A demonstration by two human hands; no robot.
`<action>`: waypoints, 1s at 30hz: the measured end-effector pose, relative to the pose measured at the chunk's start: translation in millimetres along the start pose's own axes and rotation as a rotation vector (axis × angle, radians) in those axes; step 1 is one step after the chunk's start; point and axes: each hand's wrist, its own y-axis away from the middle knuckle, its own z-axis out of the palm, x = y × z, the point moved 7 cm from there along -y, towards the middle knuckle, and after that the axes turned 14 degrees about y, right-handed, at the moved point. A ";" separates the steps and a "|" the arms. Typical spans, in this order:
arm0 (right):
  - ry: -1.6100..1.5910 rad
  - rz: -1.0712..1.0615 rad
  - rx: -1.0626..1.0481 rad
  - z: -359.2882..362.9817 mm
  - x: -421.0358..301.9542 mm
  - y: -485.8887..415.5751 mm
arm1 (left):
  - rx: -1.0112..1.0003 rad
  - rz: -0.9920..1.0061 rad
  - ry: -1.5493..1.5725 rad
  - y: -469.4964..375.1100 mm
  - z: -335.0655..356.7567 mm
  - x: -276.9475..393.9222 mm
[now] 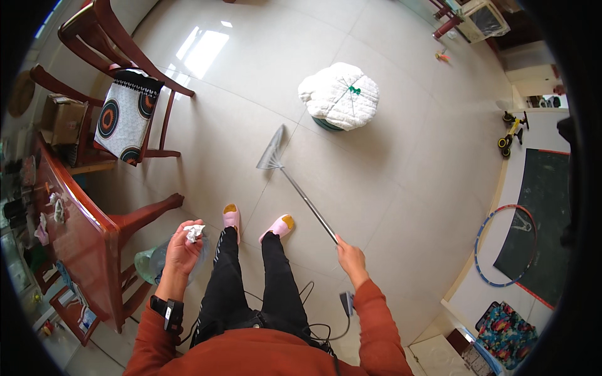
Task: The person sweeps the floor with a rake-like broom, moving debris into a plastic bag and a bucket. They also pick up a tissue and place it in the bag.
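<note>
A crumpled white tissue [194, 232] rests in the curled fingers of my left hand [181, 251], held beside the wooden table. My right hand [350, 258] grips the upper end of a metal pole [308, 203]. At the pole's far end, a translucent grey broom head [272, 150] touches or hovers just above the tiled floor [225, 155]; I cannot tell which. Beyond it stands a round stool [324, 123] with a dark green side, topped by a white padded cover [341, 96] bearing a small green bow. Below my left hand are clear plastic bottles [160, 256], partly hidden.
On the left are a glossy wooden table [77, 235] and a wooden chair [160, 127] with a patterned cushion [124, 117]. Along the right wall are a hula hoop [479, 235], a chalkboard [541, 197] and a small yellow ride-on toy [512, 134]. Cables [324, 336] hang near my waist.
</note>
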 end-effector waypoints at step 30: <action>-0.273 0.639 -0.017 -72.7 251.0 10.2 | -0.065 0.175 0.134 -40.8 83.7 40.5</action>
